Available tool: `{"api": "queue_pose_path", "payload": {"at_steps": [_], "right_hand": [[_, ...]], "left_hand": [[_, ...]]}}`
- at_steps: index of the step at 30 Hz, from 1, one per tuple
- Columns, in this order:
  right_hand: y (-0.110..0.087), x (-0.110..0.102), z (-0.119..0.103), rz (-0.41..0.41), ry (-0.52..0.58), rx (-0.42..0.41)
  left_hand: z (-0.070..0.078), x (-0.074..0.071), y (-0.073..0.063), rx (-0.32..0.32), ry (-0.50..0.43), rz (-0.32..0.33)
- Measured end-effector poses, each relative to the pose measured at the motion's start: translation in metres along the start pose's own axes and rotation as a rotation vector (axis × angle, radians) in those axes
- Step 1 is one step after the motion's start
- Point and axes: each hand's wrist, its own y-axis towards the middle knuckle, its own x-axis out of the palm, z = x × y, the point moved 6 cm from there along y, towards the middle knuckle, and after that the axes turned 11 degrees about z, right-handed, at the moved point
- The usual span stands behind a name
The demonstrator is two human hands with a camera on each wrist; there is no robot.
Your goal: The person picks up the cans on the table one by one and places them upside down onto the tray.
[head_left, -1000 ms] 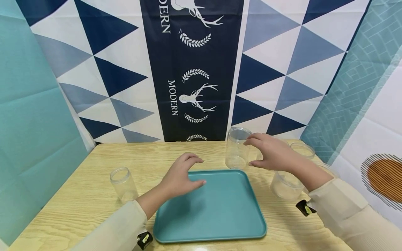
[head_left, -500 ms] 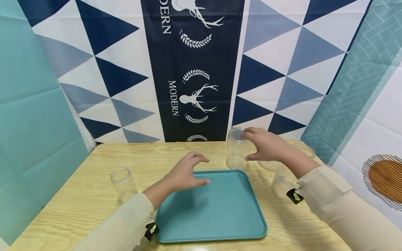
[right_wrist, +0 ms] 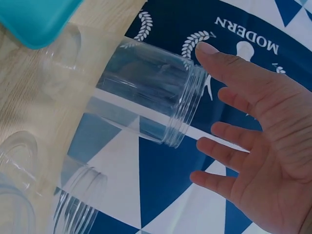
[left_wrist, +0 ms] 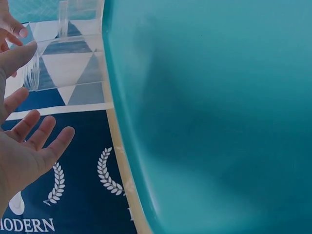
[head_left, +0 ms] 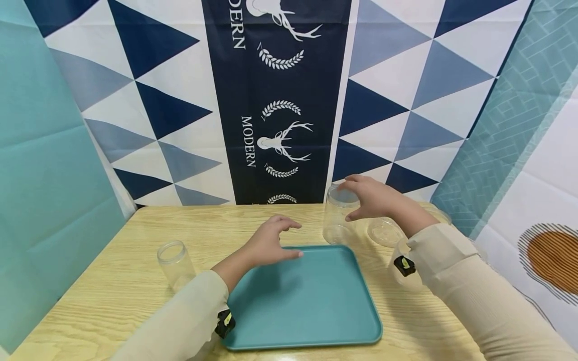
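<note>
Jar [head_left: 336,223] (clear, threaded at rim) is standing upright on wood-grain table [head_left: 113,286], just beyond far right corner of teal tray [head_left: 316,306]. Right hand [head_left: 374,198] is hovering by jar's rim, thumb and fingers parted wide, contact unclear. Left hand [head_left: 265,244] is hovering near tray's far edge, likewise wide.

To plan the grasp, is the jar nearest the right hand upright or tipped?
Upright: the jar stands on the table, its threaded end up.
</note>
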Motion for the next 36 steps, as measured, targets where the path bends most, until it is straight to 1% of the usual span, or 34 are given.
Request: {"api": "queue_pose_path", "payload": {"at_steps": [8,12,18,26,32,36], "right_hand": [[0.008,0.008,0.009,-0.005,0.036,0.037],[0.012,0.013,0.011,-0.016,0.04,0.045],[0.018,0.015,0.012,-0.044,0.023,0.056],[0.022,0.016,0.015,-0.095,0.053,0.103],[0.027,0.023,0.017,-0.114,0.081,0.101],[0.031,0.026,0.018,-0.103,0.077,0.089]], "left_hand": [[-0.004,0.007,0.007,-0.003,-0.003,0.012],[-0.004,0.008,0.01,-0.006,-0.004,0.033],[-0.007,0.01,0.013,-0.043,-0.023,0.039],[-0.015,0.018,0.016,-0.107,-0.099,0.028],[-0.013,0.023,0.016,-0.123,-0.163,0.015],[-0.011,0.025,0.017,-0.124,-0.172,0.013]]}}
